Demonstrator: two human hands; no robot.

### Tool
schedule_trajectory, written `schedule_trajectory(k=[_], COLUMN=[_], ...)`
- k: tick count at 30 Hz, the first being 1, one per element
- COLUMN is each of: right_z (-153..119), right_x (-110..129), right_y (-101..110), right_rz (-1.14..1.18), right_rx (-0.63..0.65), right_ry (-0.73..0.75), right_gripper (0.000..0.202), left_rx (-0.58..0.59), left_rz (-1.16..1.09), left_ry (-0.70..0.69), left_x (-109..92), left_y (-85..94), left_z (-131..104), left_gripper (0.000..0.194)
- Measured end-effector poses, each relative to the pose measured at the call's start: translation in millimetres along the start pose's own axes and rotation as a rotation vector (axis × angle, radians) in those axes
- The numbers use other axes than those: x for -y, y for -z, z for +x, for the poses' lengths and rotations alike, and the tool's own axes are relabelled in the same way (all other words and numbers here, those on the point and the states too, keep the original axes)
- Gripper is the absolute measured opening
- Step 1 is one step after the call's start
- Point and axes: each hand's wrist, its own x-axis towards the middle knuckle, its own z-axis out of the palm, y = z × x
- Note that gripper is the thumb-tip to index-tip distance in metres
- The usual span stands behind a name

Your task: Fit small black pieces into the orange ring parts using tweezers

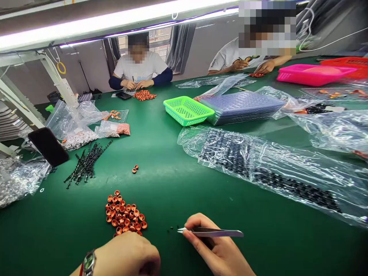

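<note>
My right hand (214, 249) grips metal tweezers (211, 232) near the table's front edge, tips pointing left at a few tiny black parts (171, 228) on the green mat. My left hand (128, 256), a watch on its wrist, is curled with the back up just below a pile of several small orange rings (124, 214); what its fingers hold is hidden. Two loose orange rings (135, 168) lie farther out.
Black part strips (86, 163) and a phone (48, 146) lie at the left among plastic bags. Bagged trays (273, 172) fill the right; a green basket (188, 110) and pink tray (313, 73) stand beyond. Two people work at the far side.
</note>
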Motion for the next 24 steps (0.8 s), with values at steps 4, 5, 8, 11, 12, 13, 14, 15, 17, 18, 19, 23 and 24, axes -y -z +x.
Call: schedule_trajectory(k=[4,5,8,11,12,13,14,15,17,18,19,23,24], right_z=[1.0,1.1,0.8,0.2,0.1,0.1,0.2,0.3,0.4,0.4,0.4,0.1,0.0], right_x=[-0.3,-0.9,-3.6,-5.4,-5.6,-5.5,-5.3,-5.0,-4.7,-4.6,-4.7,-4.2,-3.7], right_y=[0.2,0.2,0.3,0.3,0.3,0.3,0.2,0.1,-0.3,-0.5,-0.7,-0.8,-0.7], right_rz=[-0.041,-0.04,-0.017,-0.01,-0.009,-0.007,-0.003,-0.001,0.003,0.004,0.003,0.003,0.003], right_rx=[-0.015,-0.024,-0.033,-0.053,-0.061,-0.068,-0.073,-0.072,-0.07,-0.066,-0.063,-0.062,-0.057], right_ry=[-0.027,-0.032,-0.05,-0.066,-0.069,-0.068,-0.065,-0.063,-0.061,-0.063,-0.068,-0.099,-0.101], right_gripper=[0.028,0.028,0.029,0.029,0.028,0.028,0.028,0.028,0.028,0.028,0.029,0.031,0.032], left_rx=[-0.081,-0.095,-0.145,-0.202,-0.217,-0.231,-0.239,-0.238,-0.194,-0.146,-0.085,0.075,0.073], left_rz=[0.026,0.019,-0.03,-0.084,-0.098,-0.107,-0.113,-0.115,-0.132,-0.14,-0.14,-0.013,0.027], left_ry=[0.063,0.063,0.022,-0.019,-0.027,-0.033,-0.039,-0.045,-0.049,-0.048,-0.046,-0.008,0.016], left_x=[0.6,0.6,0.6,-0.1,-0.6,-1.3,-1.9,-2.4,-2.5,-2.0,-1.3,1.0,0.6], left_y=[7.5,8.4,6.8,1.9,0.5,-0.5,-1.2,-1.6,-1.8,-1.8,-1.8,-1.1,-0.2], left_z=[-1.0,-1.4,-1.5,1.6,3.0,4.5,5.7,6.6,6.6,5.9,4.7,-0.7,-1.5], left_gripper=[0.025,0.025,0.024,0.023,0.023,0.024,0.025,0.027,0.026,0.023,0.021,0.021,0.021])
